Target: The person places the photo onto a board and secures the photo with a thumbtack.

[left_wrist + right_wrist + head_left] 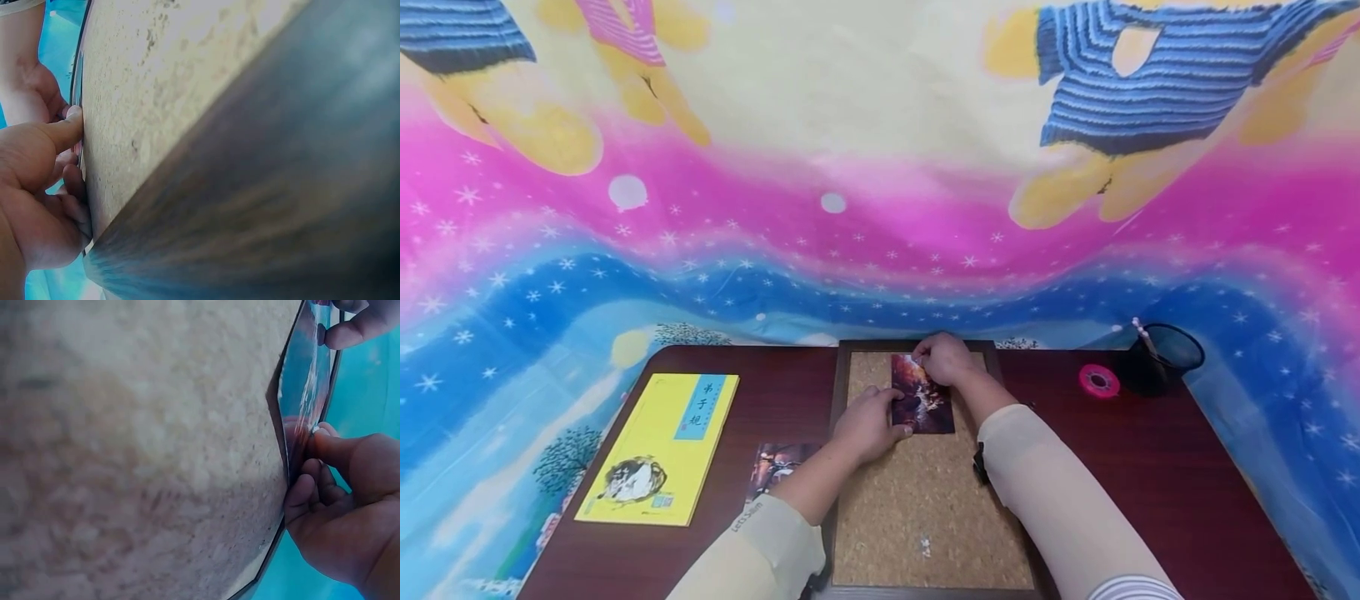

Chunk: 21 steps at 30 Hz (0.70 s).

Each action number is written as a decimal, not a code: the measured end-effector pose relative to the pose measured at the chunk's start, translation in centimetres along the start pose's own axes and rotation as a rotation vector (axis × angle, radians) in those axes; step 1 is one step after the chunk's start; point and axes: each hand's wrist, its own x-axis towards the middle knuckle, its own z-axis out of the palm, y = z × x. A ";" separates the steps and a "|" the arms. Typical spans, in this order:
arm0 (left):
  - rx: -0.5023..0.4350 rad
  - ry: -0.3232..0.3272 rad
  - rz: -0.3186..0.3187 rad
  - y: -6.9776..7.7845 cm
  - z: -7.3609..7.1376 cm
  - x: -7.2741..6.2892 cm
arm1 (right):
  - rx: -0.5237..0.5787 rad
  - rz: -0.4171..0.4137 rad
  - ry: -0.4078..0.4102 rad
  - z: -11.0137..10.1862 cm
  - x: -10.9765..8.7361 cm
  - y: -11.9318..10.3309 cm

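Now, photo (pixel 925 408) over corkboard (pixel 936 508), fingers (pixel 889 395) touching

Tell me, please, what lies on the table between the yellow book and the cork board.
A picture card lies there, partly hidden by the left forearm; the head view shows this.

The left hand (pixel 37 200) rests against the corkboard (pixel 144 106) — right hand (pixel 39 87) beyond, blue backdrop (pixel 53 284) behind.

Dk brn table (pixel 1195 492) w/ yel bk (pixel 658 442), pic (pixel 778 461), corkbd (pixel 932 504), pink tape (pixel 1097 393), blk cup (pixel 1142 377)
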 end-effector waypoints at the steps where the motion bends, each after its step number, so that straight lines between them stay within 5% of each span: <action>1: 0.001 -0.001 0.000 0.0 0.0 0.0 | -0.004 0.002 -0.006 0.0 0.0 0.0; 12: -0.002 -0.010 -0.017 0.0 -0.1 0.0 | -0.008 0.027 -0.013 -0.1 0.3 0.0; 21: -0.004 -0.015 -0.022 0.0 -0.1 -0.1 | 0.043 0.013 0.061 0.4 0.5 0.6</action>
